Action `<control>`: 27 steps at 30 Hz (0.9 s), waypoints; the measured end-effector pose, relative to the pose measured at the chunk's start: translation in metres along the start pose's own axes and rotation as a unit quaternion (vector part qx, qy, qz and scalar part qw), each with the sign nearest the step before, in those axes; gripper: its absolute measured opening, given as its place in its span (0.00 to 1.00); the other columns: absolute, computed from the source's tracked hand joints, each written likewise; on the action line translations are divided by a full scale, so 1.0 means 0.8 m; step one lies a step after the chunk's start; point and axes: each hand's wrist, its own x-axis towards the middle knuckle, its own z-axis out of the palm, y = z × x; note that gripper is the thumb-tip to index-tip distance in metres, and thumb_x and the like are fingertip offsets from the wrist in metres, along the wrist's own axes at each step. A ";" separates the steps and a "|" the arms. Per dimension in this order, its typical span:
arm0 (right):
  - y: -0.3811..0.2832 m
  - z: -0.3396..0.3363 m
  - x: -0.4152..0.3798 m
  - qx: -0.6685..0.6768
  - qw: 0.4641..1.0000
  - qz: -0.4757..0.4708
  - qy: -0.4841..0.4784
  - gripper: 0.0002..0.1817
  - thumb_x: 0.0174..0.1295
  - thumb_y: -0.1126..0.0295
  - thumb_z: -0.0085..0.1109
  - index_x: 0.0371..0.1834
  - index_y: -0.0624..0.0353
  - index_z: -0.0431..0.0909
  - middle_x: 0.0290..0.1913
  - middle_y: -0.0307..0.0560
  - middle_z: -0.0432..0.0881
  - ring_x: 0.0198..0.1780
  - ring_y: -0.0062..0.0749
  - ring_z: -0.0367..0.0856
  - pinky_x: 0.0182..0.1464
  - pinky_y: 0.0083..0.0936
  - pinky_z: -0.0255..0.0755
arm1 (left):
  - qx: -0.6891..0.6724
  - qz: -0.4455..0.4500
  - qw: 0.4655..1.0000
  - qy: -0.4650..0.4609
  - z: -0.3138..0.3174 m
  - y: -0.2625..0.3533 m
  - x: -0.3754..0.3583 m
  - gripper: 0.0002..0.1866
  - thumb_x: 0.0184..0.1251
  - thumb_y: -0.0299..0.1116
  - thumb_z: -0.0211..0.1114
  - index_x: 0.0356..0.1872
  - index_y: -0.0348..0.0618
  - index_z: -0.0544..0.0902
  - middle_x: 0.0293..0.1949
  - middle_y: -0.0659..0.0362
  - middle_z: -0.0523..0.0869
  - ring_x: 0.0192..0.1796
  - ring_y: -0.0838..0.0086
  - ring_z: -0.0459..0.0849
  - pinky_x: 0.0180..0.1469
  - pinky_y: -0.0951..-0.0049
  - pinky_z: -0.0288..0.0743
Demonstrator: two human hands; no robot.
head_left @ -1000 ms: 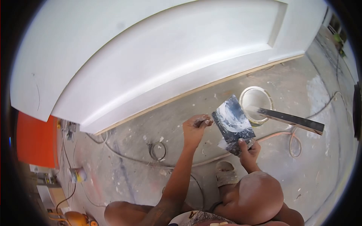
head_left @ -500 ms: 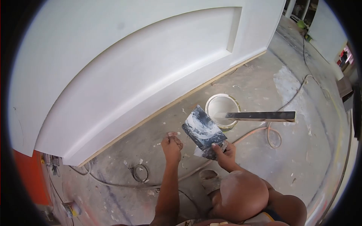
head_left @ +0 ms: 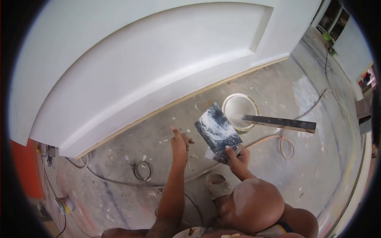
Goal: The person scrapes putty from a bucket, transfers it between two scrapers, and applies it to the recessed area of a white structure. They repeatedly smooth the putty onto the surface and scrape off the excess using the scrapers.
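My right hand [head_left: 238, 160] grips a dark, rectangular putty board [head_left: 224, 143] by its lower corner, thumb on top. White paste is smeared across the board's face. Under the fingers a grey, paste-crusted piece with a pale corner shows; I cannot make out what it is. Just beyond the board, a white bucket [head_left: 256, 106] of pale paste stands on the floor. A dark-edged wooden stick [head_left: 279, 122] leans out of it to the right. My left hand [head_left: 180, 143] is raised to the board's left, holding nothing, its thumb up and fingers apart.
A large white panel [head_left: 131, 75] with a curved recess rises ahead, a wooden strip along its base. A hose [head_left: 119, 181] crosses the stained concrete floor [head_left: 270, 170]. A coiled ring [head_left: 142, 170] lies left of my forearm. An orange surface [head_left: 25, 170] borders the left.
My left hand has loosened from a closed shape, with the thumb lifted and fingers spread. The view has shifted slightly; the board stays in my right hand near the bucket.
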 end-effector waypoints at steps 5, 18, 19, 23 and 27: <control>-0.002 0.003 0.002 0.029 1.000 0.007 -0.005 0.06 0.68 0.73 0.62 0.40 0.65 0.82 0.37 0.37 0.85 0.37 0.16 0.78 0.39 0.20 0.74 | -0.045 0.068 0.996 -0.030 0.007 -0.011 0.001 0.25 0.82 0.44 0.50 0.21 0.42 0.71 0.20 0.61 0.71 0.24 0.77 0.68 0.29 0.73 0.69; -0.006 0.007 0.004 0.029 1.000 -0.005 -0.009 0.06 0.68 0.74 0.61 0.33 0.63 0.80 0.31 0.33 0.81 0.33 0.13 0.73 0.35 0.19 0.69 | 0.123 0.201 0.970 -0.051 0.007 0.004 -0.009 0.08 0.74 0.24 0.59 0.38 0.32 0.86 0.27 0.59 0.84 0.24 0.80 0.74 0.28 0.78 0.71; -0.010 0.008 0.004 0.012 1.000 -0.009 -0.006 0.05 0.68 0.74 0.61 0.34 0.63 0.80 0.30 0.32 0.81 0.33 0.13 0.73 0.35 0.19 0.69 | 0.111 0.202 0.971 -0.070 0.008 0.003 -0.010 0.06 0.71 0.23 0.63 0.38 0.31 0.87 0.28 0.57 0.85 0.24 0.78 0.77 0.29 0.78 0.73; 0.003 0.005 0.005 0.000 1.000 -0.004 -0.003 0.05 0.67 0.73 0.62 0.35 0.63 0.81 0.31 0.32 0.81 0.33 0.13 0.73 0.35 0.18 0.69 | 0.030 0.133 0.986 -0.099 0.015 0.012 -0.020 0.07 0.62 0.24 0.73 0.35 0.28 0.87 0.25 0.56 0.87 0.22 0.78 0.79 0.26 0.79 0.72; 0.009 -0.004 0.003 -0.045 0.998 -0.045 0.000 0.06 0.66 0.71 0.64 0.32 0.61 0.81 0.31 0.33 0.82 0.32 0.14 0.73 0.36 0.19 0.68 | 0.063 0.100 0.992 -0.053 0.013 0.023 -0.022 0.11 0.66 0.30 0.72 0.32 0.29 0.85 0.20 0.57 0.83 0.17 0.80 0.75 0.18 0.79 0.65</control>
